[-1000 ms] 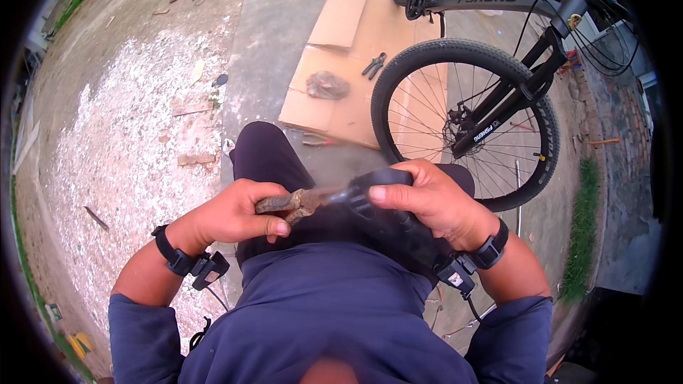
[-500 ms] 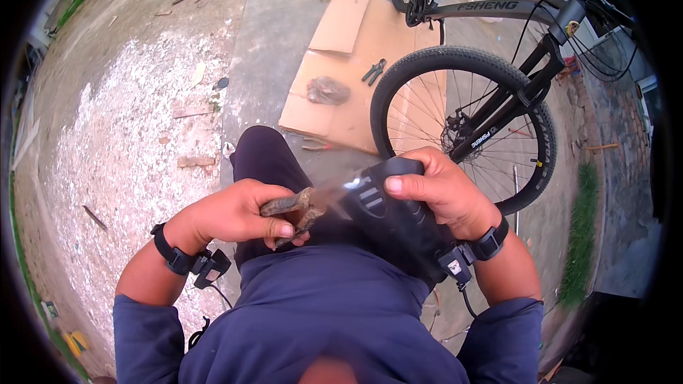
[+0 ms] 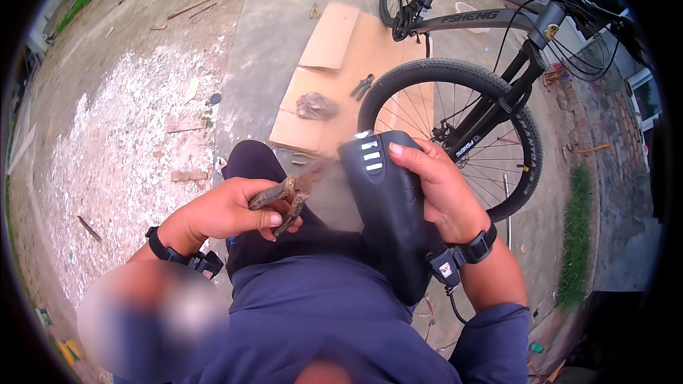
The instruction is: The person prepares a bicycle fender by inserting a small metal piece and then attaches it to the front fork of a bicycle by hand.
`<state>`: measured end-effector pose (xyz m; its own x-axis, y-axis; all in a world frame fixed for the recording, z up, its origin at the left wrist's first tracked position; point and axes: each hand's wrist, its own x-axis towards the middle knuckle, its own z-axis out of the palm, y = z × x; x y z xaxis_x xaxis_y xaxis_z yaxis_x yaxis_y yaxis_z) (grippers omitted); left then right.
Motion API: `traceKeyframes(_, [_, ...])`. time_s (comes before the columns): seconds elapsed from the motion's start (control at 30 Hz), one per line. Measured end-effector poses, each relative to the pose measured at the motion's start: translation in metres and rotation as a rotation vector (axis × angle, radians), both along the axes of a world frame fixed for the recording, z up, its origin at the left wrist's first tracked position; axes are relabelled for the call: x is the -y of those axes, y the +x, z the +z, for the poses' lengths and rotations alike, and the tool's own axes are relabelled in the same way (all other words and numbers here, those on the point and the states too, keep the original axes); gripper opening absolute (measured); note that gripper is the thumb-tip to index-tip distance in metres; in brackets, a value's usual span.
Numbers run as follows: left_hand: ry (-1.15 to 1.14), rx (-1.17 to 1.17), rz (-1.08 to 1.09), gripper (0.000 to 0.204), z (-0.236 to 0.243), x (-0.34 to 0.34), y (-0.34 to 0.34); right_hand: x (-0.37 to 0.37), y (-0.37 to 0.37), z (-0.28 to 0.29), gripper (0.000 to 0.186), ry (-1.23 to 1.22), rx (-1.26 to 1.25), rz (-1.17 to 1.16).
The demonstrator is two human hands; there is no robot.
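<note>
In the head view, the left hand (image 3: 238, 208) is closed around the handles of rusty pliers (image 3: 292, 190), whose blurred head points to the far right, near a black plastic case (image 3: 390, 206). The right hand (image 3: 442, 183) grips this case at its far end, with the thumb on top, and its near end lies above the lap. Farther away, a plastic bag (image 3: 316, 107) and dark-handled pliers (image 3: 362, 86) rest on cardboard (image 3: 326, 43), left of a bicycle (image 3: 435, 66).

My left hand (image 3: 238, 208) grips rusty pliers (image 3: 296, 188); right hand (image 3: 442, 181) holds black case (image 3: 390, 217). Bicycle (image 3: 491, 119) ahead-right, near cardboard (image 3: 329, 37) with dark hand tool (image 3: 363, 86) on it.
</note>
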<state>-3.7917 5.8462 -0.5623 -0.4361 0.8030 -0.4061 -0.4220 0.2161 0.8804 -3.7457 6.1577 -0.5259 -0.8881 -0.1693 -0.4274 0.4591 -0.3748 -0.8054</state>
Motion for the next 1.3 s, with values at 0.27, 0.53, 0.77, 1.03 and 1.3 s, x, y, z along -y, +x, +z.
traceKeyframes(0.27, [0.029,-0.002,0.100,0.036,0.009,-0.023,0.006,0.000,-0.004,-0.005,0.029,0.028,-0.033,-0.135])
traceKeyframes(0.53, [0.107,-0.027,0.232,0.043,0.003,-0.057,0.014,-0.004,-0.006,-0.003,0.030,0.003,-0.105,-0.176])
traceKeyframes(0.77, [0.208,-0.102,0.522,0.048,-0.011,-0.099,0.016,0.004,-0.010,-0.017,0.035,-0.253,-0.201,-0.217])
traceKeyframes(1.03, [0.293,-0.024,0.534,0.049,-0.012,-0.114,0.006,0.003,-0.011,-0.028,0.042,-0.423,-0.234,-0.183])
traceKeyframes(1.3, [0.325,0.022,0.514,0.041,-0.011,-0.116,0.000,0.005,-0.011,-0.028,0.046,-0.419,-0.226,-0.236])
